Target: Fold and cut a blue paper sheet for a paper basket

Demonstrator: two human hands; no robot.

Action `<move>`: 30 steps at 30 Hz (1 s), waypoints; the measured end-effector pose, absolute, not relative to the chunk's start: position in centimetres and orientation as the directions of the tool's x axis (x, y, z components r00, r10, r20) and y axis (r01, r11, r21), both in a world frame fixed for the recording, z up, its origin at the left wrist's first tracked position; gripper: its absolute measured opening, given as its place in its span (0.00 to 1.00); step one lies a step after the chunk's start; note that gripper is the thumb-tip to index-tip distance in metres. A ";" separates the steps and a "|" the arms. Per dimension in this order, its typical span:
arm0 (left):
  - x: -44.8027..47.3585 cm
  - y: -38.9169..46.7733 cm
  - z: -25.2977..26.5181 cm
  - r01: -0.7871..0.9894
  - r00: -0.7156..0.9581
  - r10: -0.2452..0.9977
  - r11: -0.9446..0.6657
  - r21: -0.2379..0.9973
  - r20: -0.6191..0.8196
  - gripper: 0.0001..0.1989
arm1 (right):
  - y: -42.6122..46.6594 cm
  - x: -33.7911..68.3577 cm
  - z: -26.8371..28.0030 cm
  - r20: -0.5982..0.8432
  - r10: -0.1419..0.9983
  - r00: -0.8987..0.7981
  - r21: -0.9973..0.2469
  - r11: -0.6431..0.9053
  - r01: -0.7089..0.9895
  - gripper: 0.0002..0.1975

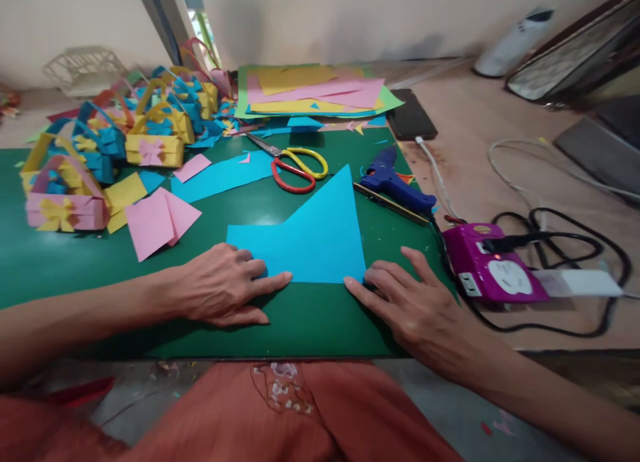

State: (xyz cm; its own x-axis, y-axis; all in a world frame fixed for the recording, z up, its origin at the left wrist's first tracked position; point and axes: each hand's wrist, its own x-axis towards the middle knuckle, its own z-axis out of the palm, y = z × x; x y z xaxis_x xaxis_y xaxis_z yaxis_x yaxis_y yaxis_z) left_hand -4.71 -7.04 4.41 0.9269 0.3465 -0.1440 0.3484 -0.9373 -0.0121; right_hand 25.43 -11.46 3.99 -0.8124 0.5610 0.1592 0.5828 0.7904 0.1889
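Right hand (417,302): open, flat, fingertips on blue paper's near right corner.
Left hand (225,289): open, flat, pressing its near left edge.
Blue paper (315,239): folded, on green mat (310,322).
Scissors (295,165): beyond the paper.
Glue gun (393,182): right of paper.

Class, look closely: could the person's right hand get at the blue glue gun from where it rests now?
Probably yes. The right hand rests at the blue paper's corner, and the glue gun lies just beyond it on the green mat, nothing between.
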 end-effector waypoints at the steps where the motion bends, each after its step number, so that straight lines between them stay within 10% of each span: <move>1: -5.6 -7.3 4.3 0.365 0.923 0.365 -0.931 -0.026 -0.123 0.28 | -11.4 25.5 4.0 0.167 0.555 -0.815 0.190 0.793 0.579 0.19; 14: -12.4 -9.3 4.5 0.480 0.877 0.475 -0.875 -0.065 0.074 0.17 | -10.6 25.4 3.5 0.271 0.508 -0.818 0.200 0.801 0.564 0.20; 30: -4.0 -5.7 3.3 0.153 0.986 0.157 -0.985 0.076 0.059 0.27 | -8.9 21.8 3.6 0.199 0.363 -0.910 0.156 0.905 0.395 0.18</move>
